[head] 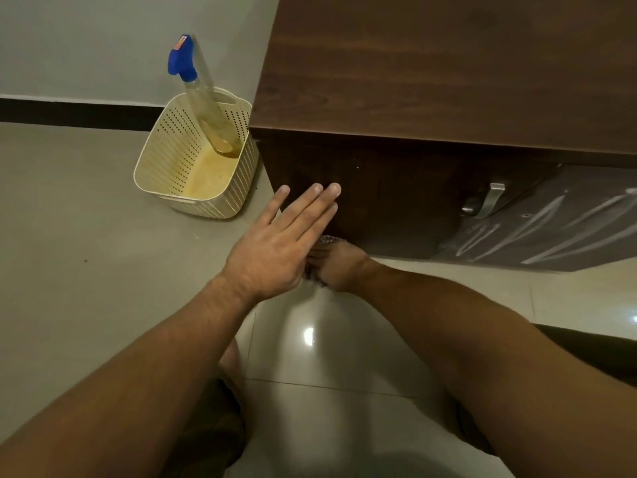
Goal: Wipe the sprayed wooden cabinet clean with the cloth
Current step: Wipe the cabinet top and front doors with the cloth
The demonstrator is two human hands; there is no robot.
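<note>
The dark wooden cabinet (pixel 431 81) fills the upper right, its shaded front panel (pixel 379 201) facing me. My left hand (pixel 279 243) lies flat with straight fingers, the fingertips against the front panel near its left corner. Low on the same panel, my right hand (pixel 339 267) grips a dark patterned cloth (pixel 325 240), of which only small bits show above and below the hand. My left hand partly covers the right hand and the cloth.
A cream perforated basket (pixel 165 174) stands on the floor left of the cabinet, with a spray bottle (pixel 203 98) with a blue trigger leaning in it. A metal handle (pixel 489 200) sits on the cabinet door at right. Glossy floor tiles (pixel 327 357) lie below.
</note>
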